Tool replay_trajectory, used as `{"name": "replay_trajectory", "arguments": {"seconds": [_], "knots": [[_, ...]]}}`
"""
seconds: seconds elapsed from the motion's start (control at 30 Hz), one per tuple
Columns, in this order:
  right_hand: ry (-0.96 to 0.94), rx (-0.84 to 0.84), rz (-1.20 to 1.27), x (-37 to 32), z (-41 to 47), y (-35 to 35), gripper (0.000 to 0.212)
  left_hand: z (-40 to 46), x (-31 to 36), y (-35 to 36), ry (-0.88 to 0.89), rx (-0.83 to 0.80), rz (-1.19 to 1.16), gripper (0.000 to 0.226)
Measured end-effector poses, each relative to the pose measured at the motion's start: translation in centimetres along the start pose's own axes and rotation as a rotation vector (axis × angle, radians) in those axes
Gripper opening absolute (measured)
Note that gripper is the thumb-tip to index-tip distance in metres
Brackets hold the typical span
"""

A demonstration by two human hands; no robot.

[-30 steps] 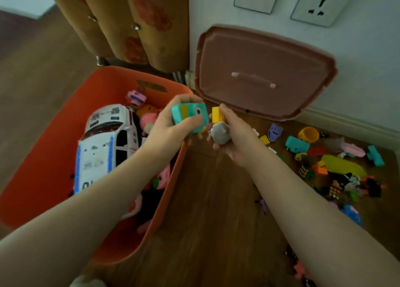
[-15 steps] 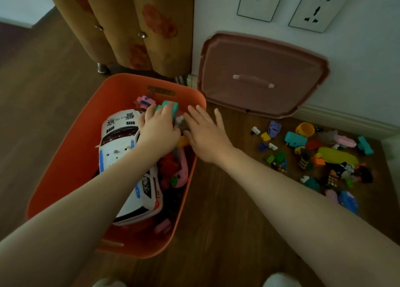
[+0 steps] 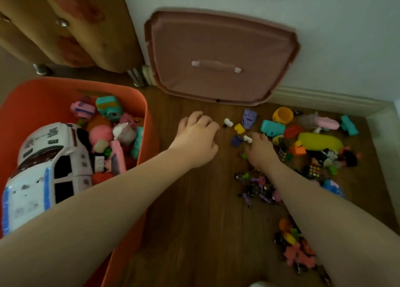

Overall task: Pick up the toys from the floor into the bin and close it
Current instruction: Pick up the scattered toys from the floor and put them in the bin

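Over the wooden floor [image 3: 194, 211], both hands have left the bin [image 3: 138, 105] and swung right toward the scattered toys; half a second ago they were inside the bin, dropping a load. That load now lies there: the teal toy camera [image 3: 108, 108] and a grey soft lump [image 3: 123, 133] rest among the other pieces beside the big white toy car [image 3: 43, 163]. The left hand [image 3: 195, 138] hovers above bare floor with fingers loosely curled, its grip holding nothing. The right hand [image 3: 260, 150] is down at the near edge of the toy heap, fingertips by a small white block [image 3: 247, 139] and a blue piece [image 3: 236, 140]; whether its grip has closed on anything I cannot tell. So one batch is done and the next pickup is starting. Plenty remains: the yellow cup [image 3: 282, 115], a teal block [image 3: 272, 128], the long yellow toy [image 3: 320, 141] and more. The lid [image 3: 220, 57] leans against the wall, so closing is far off.
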State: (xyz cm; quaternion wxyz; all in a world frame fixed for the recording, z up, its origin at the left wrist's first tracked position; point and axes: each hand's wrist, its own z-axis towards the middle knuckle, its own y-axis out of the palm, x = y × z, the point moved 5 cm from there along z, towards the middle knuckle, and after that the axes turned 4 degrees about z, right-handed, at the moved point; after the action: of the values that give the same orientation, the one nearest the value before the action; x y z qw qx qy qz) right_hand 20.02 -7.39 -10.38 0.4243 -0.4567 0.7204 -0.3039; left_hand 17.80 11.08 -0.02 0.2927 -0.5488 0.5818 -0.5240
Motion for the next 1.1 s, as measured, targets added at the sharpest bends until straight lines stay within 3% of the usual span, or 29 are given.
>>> {"name": "replay_trajectory", "arguments": {"seconds": [0.1, 0.23, 0.4, 0.5, 0.7, 0.97, 1.1], "knots": [[-0.078, -0.041, -0.011, 0.0, 2.6, 0.8, 0.049, 3.0, 0.4, 3.6, -0.045, -0.181, -0.066, 0.053], [-0.094, -0.051, 0.08, 0.3, 5.5, 1.9, 0.059, 7.8, 0.3, 7.5, -0.151, -0.282, -0.136, 0.062], [-0.179, -0.093, -0.128, 1.6, 6.9, 2.2, 0.068, 12.4, 1.1, 9.8, -0.171, -0.279, -0.103, 0.073], [-0.217, -0.094, -0.133, 1.7, 7.3, 2.1, 0.065, 14.0, 2.0, 10.6, -0.126, -0.264, -0.063, 0.075], [-0.3, -0.068, -0.152, 1.3, 5.8, 2.7, 0.045, 15.1, 2.1, 10.9, -0.019, -0.178, 0.154, 0.041], [-0.305, -0.094, -0.195, 1.4, 3.8, 3.9, 0.031, 14.2, 1.3, 11.5, -0.038, -0.217, 0.045, 0.019], [-0.278, -0.119, -0.177, 1.3, 3.3, 4.2, 0.035, 13.1, 0.6, 11.8, -0.076, -0.215, -0.07, 0.016]]}}
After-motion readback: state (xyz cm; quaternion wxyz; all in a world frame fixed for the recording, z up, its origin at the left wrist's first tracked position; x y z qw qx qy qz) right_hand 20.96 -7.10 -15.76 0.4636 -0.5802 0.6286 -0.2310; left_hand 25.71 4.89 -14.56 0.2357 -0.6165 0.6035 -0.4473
